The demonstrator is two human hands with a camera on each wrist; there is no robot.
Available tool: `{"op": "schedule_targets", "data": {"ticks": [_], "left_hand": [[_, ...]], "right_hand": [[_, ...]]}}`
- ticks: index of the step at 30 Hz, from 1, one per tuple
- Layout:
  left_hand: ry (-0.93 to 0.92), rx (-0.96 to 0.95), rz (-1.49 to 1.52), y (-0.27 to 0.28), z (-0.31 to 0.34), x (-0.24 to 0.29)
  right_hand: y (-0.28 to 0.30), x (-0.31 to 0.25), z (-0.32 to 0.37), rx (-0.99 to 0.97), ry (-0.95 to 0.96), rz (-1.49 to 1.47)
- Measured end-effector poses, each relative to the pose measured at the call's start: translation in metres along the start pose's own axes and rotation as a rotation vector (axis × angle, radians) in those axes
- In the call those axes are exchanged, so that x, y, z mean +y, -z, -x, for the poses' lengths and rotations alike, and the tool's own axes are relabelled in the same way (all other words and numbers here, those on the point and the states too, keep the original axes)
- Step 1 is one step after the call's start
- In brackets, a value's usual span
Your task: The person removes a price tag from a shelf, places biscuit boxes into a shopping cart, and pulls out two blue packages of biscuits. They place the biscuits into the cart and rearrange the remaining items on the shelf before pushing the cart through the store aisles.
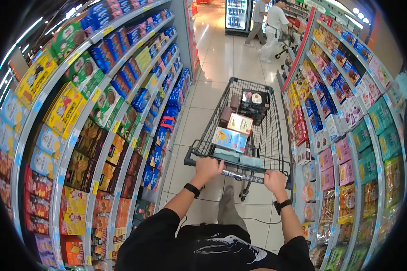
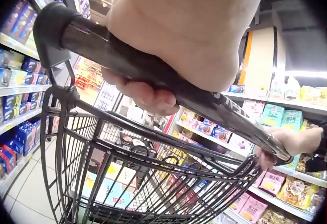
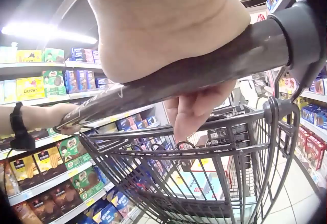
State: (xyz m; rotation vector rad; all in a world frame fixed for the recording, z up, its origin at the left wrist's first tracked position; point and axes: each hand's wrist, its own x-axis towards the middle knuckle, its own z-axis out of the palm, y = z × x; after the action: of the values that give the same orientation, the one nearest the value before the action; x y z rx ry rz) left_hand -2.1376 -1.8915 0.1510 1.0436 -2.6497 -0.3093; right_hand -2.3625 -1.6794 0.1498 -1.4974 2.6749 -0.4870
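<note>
Both hands grip the dark handle [image 1: 242, 176] of a wire shopping cart [image 1: 276, 135]. The left hand [image 1: 209, 170] holds it near its left end; its fingers [image 2: 148, 97] curl beneath the bar in the left wrist view. Toward the other end, the right hand [image 1: 274, 181] wraps the bar, fingers [image 3: 196, 112] showing below it in the right wrist view. Inside the cart lie black boxes [image 1: 256, 98], brown packs [image 1: 226, 117], a cream box with a red edge [image 1: 239, 123], a light blue box [image 1: 229, 139] and pale green packs [image 1: 227, 156].
Shelves of packaged snacks line the aisle on the left [image 1: 81, 108] and right [image 1: 348, 122]. Tiled floor [image 1: 217, 58] runs ahead. Two people [image 1: 273, 29] walk near the far end, by a lit drinks fridge [image 1: 236, 16] and another cart [image 1: 285, 47].
</note>
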Motion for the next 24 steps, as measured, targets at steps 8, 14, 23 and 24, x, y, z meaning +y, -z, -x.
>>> {"op": "schedule_targets", "data": {"ticks": [8,14,23,24], "left_hand": [[-0.002,-0.027,-0.088,-0.021,-0.124,-0.016],[-0.02,0.069,-0.071,-0.039,-0.209,-0.029],[0.022,0.061,-0.053,-0.059,-0.333,-0.052],[0.03,0.051,-0.044,-0.062,-0.348,-0.056]], "right_hand": [[-0.011,0.021,-0.119,-0.024,0.008,-0.029],[-0.017,0.036,-0.214,-0.111,-0.012,-0.043],[-0.028,0.053,-0.348,-0.153,-0.005,0.012],[-0.03,0.054,-0.363,-0.146,-0.001,0.013]]}}
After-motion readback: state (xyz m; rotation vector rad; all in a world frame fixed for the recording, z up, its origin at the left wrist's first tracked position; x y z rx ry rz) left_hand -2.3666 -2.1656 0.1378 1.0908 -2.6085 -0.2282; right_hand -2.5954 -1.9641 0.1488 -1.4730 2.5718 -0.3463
